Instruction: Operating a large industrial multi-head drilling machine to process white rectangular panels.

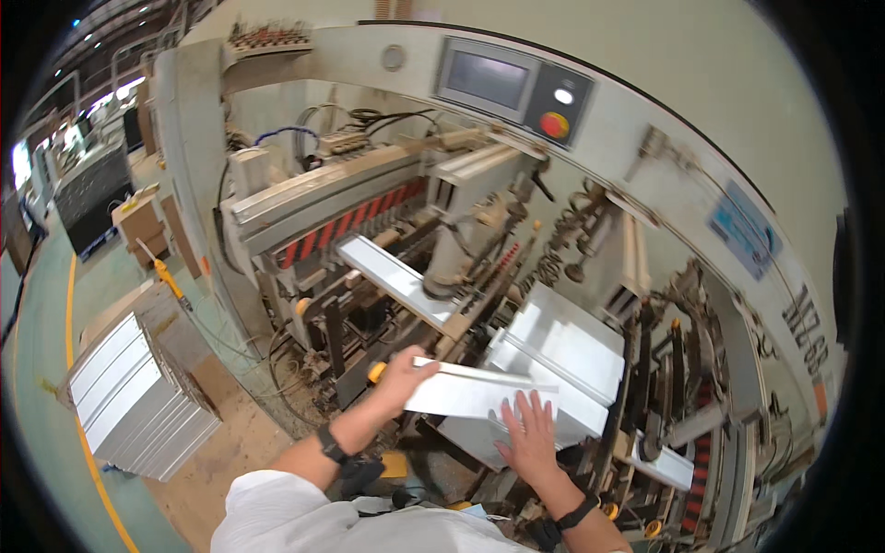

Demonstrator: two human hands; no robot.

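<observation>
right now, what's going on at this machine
A person's left hand grips the left end of a long white flat panel, while their right hand is spread over its right end. Just beyond it sits a pile of white flat boards; a narrow white strip lies partly under a grey cylindrical clamp in the pale metal machine.

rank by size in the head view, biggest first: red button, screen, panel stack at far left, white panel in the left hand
Largest to smallest, as they look in the head view:
1. panel stack
2. white panel in the left hand
3. screen
4. red button
</observation>
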